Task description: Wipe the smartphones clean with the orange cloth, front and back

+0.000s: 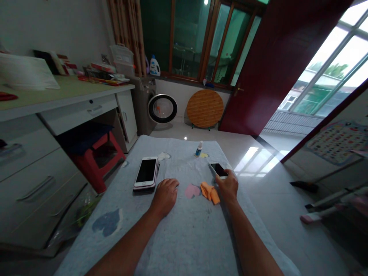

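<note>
My right hand (229, 186) grips the near end of a smartphone (217, 169) with a dark screen, thumb and fingers on its edges, at the right side of the cloth-covered table. Palm down, my left hand (166, 194) rests on the cloth with its fingers loosely bent and nothing visible in it. Just left of it lies a stack of phones (146, 174), a white one with a black screen on top. A crumpled orange cloth (210, 192) is beside my right wrist. Farther back stands a small spray bottle (198, 149) with a blue label.
The table (184, 237) has a pale blue cover with heart patterns. To the left are a white desk (77, 101) and a red stool (99, 165). Beyond are a washing machine with its round door (163, 109) ajar, a round wooden board (205, 108) and a dark red door (264, 65).
</note>
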Tool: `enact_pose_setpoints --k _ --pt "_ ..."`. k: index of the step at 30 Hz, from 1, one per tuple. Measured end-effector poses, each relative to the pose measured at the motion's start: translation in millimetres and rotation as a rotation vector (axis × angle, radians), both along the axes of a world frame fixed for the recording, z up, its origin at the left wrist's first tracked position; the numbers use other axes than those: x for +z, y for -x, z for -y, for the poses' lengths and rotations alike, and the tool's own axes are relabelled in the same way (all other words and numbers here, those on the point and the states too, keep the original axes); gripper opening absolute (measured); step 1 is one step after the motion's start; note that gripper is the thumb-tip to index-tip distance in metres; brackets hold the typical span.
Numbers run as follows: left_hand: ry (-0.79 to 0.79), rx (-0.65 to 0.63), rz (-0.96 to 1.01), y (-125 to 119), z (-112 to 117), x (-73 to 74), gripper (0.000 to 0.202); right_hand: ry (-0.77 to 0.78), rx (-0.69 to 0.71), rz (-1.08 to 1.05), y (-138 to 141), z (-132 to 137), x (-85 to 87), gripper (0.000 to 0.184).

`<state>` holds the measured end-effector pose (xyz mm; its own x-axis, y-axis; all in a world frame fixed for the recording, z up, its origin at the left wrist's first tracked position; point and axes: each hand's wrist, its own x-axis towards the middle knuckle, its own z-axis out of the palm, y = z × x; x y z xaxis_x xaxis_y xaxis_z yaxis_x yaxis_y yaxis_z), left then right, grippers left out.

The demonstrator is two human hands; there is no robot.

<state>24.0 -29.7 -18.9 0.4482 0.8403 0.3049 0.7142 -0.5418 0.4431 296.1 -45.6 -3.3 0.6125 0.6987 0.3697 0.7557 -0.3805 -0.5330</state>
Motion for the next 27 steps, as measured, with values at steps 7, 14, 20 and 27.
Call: enact_pose_setpoints --k 7,14,20,27 --pt "-0.005 -0.002 -0.012 -0.3 0.2 0.1 0.024 0.205 -0.052 0.071 2.0 -2.2 -17.4 0.048" --pt "-0.121 -0.047 -0.013 0.7 2.6 1.3 0.024 0.256 -0.066 0.08 0.1 -5.4 -18.3 0.049" --pt "-0.347 0.007 0.054 7.5 6.5 23.1 0.027 0.231 -0.076 0.093 1.9 -5.6 -18.7 0.054" --pt "-0.35 0.451 -0.009 32.9 -1.3 50.2 0.045 0.205 -0.041 0.127 3.8 -3.3 -19.6 0.057"
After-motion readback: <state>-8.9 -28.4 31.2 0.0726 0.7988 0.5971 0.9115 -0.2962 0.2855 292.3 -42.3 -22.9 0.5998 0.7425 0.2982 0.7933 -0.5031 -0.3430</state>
